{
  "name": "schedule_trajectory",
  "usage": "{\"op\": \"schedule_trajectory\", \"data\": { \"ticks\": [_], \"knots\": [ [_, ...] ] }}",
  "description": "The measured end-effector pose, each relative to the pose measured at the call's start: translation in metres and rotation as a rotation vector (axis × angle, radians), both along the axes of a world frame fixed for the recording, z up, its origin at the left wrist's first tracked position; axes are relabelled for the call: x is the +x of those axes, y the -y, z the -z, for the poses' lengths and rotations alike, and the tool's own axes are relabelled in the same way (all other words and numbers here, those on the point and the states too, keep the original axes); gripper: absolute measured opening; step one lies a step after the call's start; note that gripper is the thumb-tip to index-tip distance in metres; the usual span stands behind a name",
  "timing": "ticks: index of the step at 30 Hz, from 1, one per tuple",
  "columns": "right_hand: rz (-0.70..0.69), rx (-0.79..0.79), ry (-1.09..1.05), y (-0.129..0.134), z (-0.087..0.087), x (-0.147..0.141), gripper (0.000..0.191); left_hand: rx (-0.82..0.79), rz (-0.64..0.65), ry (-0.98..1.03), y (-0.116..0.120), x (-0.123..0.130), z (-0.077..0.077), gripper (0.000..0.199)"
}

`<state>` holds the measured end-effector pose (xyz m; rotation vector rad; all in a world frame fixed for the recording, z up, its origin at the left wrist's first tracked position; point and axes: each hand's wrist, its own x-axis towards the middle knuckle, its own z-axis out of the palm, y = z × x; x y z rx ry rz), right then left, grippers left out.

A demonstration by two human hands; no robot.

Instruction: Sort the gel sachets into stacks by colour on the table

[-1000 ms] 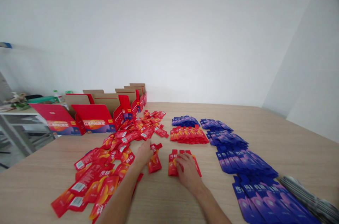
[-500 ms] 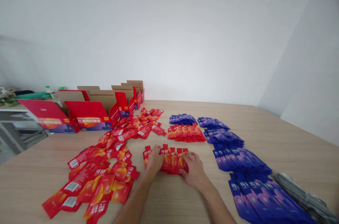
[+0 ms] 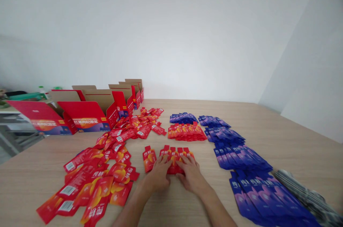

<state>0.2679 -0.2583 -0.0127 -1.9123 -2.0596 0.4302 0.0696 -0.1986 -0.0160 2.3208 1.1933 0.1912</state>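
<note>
A short overlapping row of red sachets [image 3: 174, 167] with orange fruit prints lies flat on the table in front of me. My left hand [image 3: 160, 175] rests on the row's left part, fingers stretched over the sachets. On the right part lies my right hand [image 3: 191, 175], fingers spread, its thumb near the bottom edge. Both hands touch the sachets and partly cover them. Just left of the row, apart from it, is a single red sachet [image 3: 149, 159]. Further back sits a fuller row of red sachets [image 3: 187, 132].
A loose heap of red sachets [image 3: 91, 177] spreads along the left. Fanned rows of purple sachets [image 3: 241, 156] run down the right, beside a striped cloth-like bundle [image 3: 305, 195]. Purple sachets [image 3: 183, 118] also lie behind the red row. Open red cartons [image 3: 88, 118] line the back left.
My left hand has moved right, from the gap by the single sachet onto the row. That sachet now shows fully. My right hand has shifted slightly left, further over the sachets.
</note>
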Motion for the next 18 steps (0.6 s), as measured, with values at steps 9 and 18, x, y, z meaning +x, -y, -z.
{"op": "schedule_trajectory", "data": {
  "ticks": [9, 18],
  "knots": [
    [0.016, -0.012, 0.008, -0.001, 0.001, 0.008, 0.057, 0.068, 0.012, -0.01, 0.002, 0.018, 0.008, 0.069],
    [0.01, -0.09, 0.041, -0.002, -0.005, 0.014, 0.058, 0.112, 0.046, -0.039, 0.005, 0.022, 0.002, 0.062]
  ]
}}
